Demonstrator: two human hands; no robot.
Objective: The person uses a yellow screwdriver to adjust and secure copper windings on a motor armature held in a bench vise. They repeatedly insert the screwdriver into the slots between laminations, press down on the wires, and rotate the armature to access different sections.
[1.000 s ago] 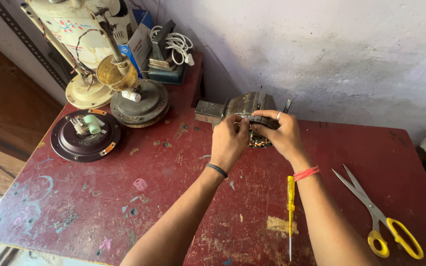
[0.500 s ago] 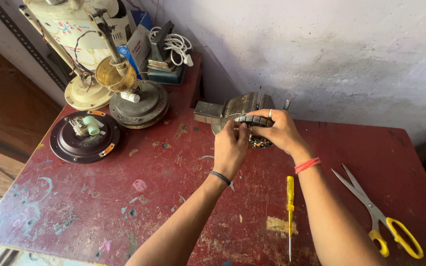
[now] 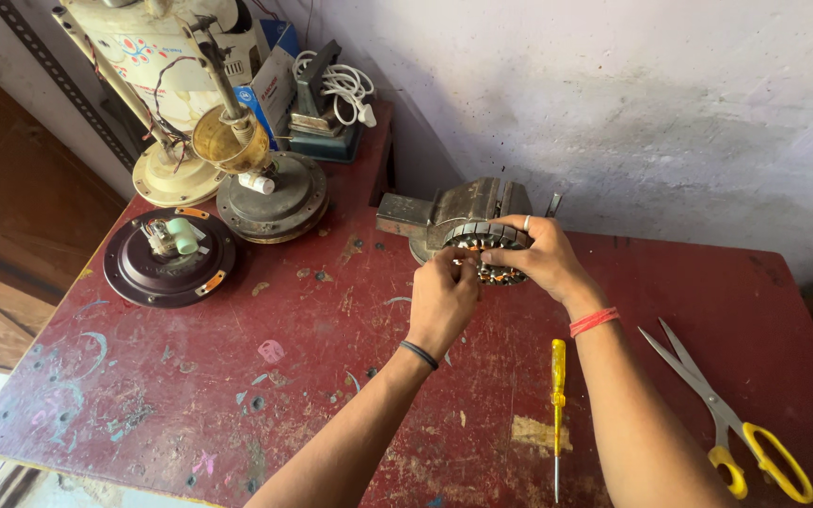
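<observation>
**A:** Status on the stator?

**B:** Stator core (image 3: pixel 488 252) is held up off the desk (image 3: pixel 350 376), near the back edge, just in front of the small metal bench vise (image 3: pixel 458 212). Right hand (image 3: pixel 543 259) is wrapped around its far side, fingers closed on the rim. Left hand (image 3: pixel 442 299) is pinched shut at the near rim; looks like it's on a wire or a winding end, too small to tell which.

**A:** So which step?

**B:** My read: working the windings by hand, picking or seating something in a slot. Not clamped in the vise.

**A:** Next move needs what?

**B:** Steady grip from the right hand, fine fingertip pull or push from the left. If it needs prying, the yellow screwdriver (image 3: pixel 557 414) lies towards the front edge, just beside the right forearm. Scissors (image 3: pixel 722 419) with yellow handles are further right, near the front right corner.

**A:** How does the core look?

**B:** Round, dark laminated ring, slotted teeth around the outside, copper-orange coil showing on the lower side. Part hidden by both hands.

**A:** Anything else about?

**B:** Back left corner: dark round fan motor housing (image 3: pixel 173 256) lying open, a grey one (image 3: pixel 273 199) behind it with a brass-coloured cup on a rod, a white coiled cable (image 3: pixel 341 87). All well apart from the hands.
</observation>
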